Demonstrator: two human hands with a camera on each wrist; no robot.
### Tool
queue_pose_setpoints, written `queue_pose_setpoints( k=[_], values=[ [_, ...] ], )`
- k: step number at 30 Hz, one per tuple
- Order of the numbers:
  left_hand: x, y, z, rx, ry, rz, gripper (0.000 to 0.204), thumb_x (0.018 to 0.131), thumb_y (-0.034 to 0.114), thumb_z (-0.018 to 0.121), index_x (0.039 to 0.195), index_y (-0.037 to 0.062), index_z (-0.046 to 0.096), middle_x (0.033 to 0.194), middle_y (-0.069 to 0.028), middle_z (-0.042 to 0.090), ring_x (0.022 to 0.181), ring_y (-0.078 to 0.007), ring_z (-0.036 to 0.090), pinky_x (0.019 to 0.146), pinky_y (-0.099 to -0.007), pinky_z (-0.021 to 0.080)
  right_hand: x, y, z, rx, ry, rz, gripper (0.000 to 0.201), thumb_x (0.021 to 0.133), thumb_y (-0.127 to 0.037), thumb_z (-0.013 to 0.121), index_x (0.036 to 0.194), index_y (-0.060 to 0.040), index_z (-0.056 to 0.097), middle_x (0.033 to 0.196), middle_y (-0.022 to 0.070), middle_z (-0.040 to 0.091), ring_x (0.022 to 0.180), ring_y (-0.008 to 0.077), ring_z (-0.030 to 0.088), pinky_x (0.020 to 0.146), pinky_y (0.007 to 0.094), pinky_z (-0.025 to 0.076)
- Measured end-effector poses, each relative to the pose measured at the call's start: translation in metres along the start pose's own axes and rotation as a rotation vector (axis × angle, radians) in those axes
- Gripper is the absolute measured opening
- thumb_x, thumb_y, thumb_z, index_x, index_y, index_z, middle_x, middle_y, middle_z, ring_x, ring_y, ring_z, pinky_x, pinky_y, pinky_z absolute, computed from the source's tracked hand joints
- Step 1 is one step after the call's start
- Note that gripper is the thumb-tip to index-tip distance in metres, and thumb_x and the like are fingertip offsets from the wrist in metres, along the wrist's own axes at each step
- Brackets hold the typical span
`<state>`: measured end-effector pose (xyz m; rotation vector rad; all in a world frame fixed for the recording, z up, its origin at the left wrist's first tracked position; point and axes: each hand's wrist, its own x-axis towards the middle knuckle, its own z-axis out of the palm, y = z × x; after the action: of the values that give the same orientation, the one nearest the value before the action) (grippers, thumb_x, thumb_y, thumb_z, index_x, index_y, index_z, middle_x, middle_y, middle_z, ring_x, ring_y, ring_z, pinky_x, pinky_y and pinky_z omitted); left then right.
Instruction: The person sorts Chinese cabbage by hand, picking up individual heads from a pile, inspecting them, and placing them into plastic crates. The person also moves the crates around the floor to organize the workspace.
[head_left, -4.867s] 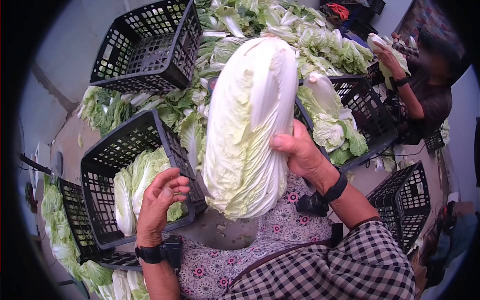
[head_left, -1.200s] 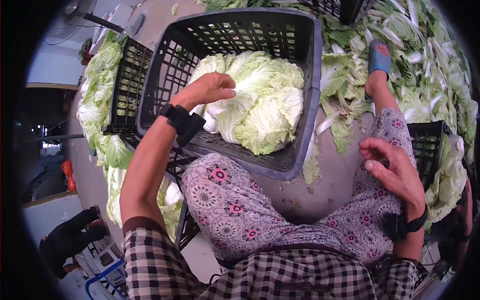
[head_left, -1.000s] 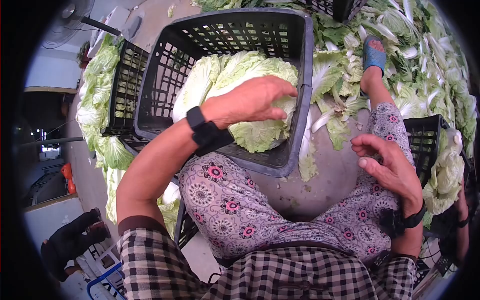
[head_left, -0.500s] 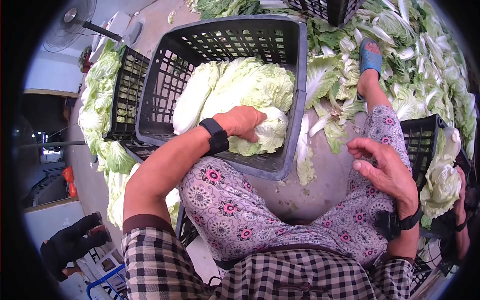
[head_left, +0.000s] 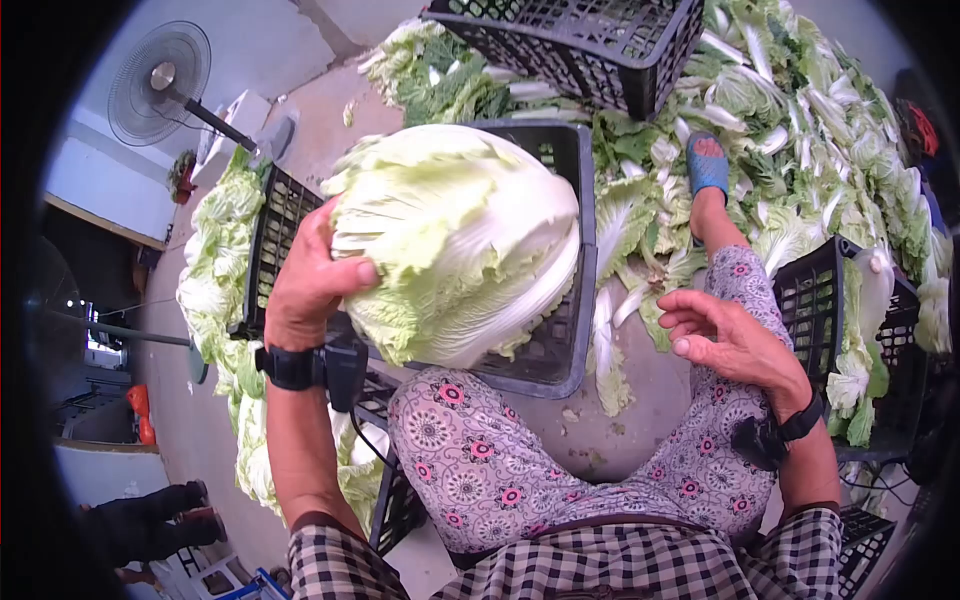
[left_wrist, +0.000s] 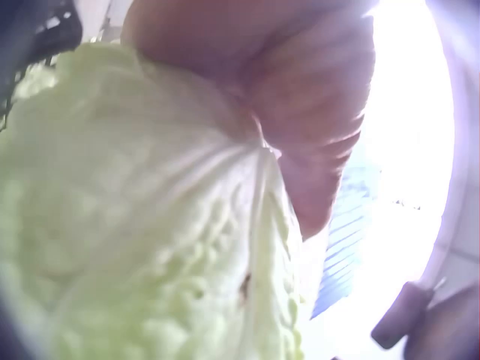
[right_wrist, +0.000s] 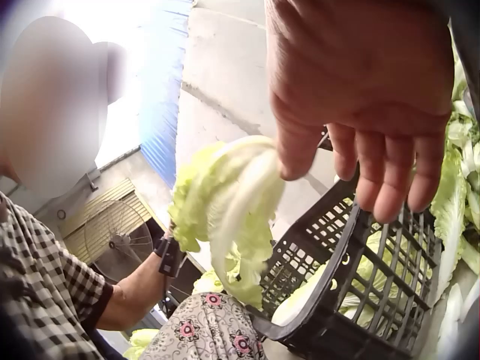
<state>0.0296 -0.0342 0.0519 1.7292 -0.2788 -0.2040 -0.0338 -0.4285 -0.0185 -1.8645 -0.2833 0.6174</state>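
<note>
A large napa cabbage is raised above the black crate in the head view. My left hand grips its left end, thumb across the near side and the other fingers hidden behind. The left wrist view shows the leaves close up against the hand. My right hand hovers over the right leg, holding nothing, its fingers loosely bent. In the right wrist view that hand hangs with fingers extended in front of the crate, where more cabbage lies.
Another black crate stands at the top. Loose leaves heap at the upper right around my sandalled foot. A crate with cabbage is at the right. Cabbages line the left beside a crate, and a fan stands behind.
My left hand has lifted a cabbage up from the crate and drawn back to the left. My right hand has stayed over the leg, and the view has shifted.
</note>
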Motion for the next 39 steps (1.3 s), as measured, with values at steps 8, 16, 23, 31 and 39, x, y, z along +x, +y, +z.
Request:
queue_pose_setpoints(
  k=[8,16,23,31,39],
  values=[
    [-0.032,0.014,0.073,-0.427,-0.027,0.086,0.079,0.059,0.012,0.080,0.128,0.0003,0.044,0.117,-0.0072,0.058,0.104,-0.0158,0.057,0.092,-0.0301,0.044,-0.008,-0.044,0.024,0.576,-0.009,-0.283,0.113,0.062,-0.061,0.074,0.141,-0.0044,0.017,0.138,0.0136,0.035,0.126,0.0247,0.037,0.100,0.0388,0.037],
    [-0.034,-0.002,0.105,0.441,-0.331,0.176,0.075,0.071,0.037,0.075,0.129,0.0019,0.043,0.121,-0.0139,0.054,0.110,-0.0220,0.052,0.095,-0.0320,0.039,-0.041,-0.041,0.013,0.935,0.544,-0.476,0.060,0.075,-0.024,0.068,0.124,0.0007,0.044,0.116,0.0105,0.054,0.108,0.0214,0.051,0.097,0.0354,0.038],
    [-0.048,-0.017,0.075,0.205,-0.381,-0.074,0.058,0.079,0.037,0.068,0.122,0.0019,0.050,0.114,-0.0076,0.056,0.104,-0.0170,0.052,0.092,-0.0314,0.040,-0.160,-0.027,-0.106,0.866,0.996,-0.680,0.053,0.083,-0.027,0.066,0.127,-0.0075,0.046,0.124,0.0066,0.053,0.115,0.0225,0.047,0.102,0.0405,0.033],
    [-0.052,-0.026,0.067,0.030,-0.309,-0.096,0.054,0.080,0.034,0.066,0.119,-0.0004,0.051,0.111,-0.0102,0.059,0.102,-0.0177,0.055,0.093,-0.0315,0.040,-0.310,0.033,-0.175,0.953,1.076,-0.413,0.055,0.083,-0.037,0.064,0.125,-0.0035,0.049,0.121,0.0110,0.057,0.105,0.0243,0.057,0.095,0.0395,0.044],
    [-0.043,-0.034,0.062,0.064,-0.307,-0.109,0.058,0.080,0.040,0.066,0.120,0.0004,0.050,0.111,-0.0112,0.059,0.101,-0.0182,0.055,0.088,-0.0307,0.042,-0.367,0.121,-0.147,0.942,1.309,0.227,0.056,0.085,-0.042,0.060,0.124,-0.0023,0.050,0.118,0.0120,0.058,0.100,0.0259,0.059,0.090,0.0367,0.046]
  ],
)
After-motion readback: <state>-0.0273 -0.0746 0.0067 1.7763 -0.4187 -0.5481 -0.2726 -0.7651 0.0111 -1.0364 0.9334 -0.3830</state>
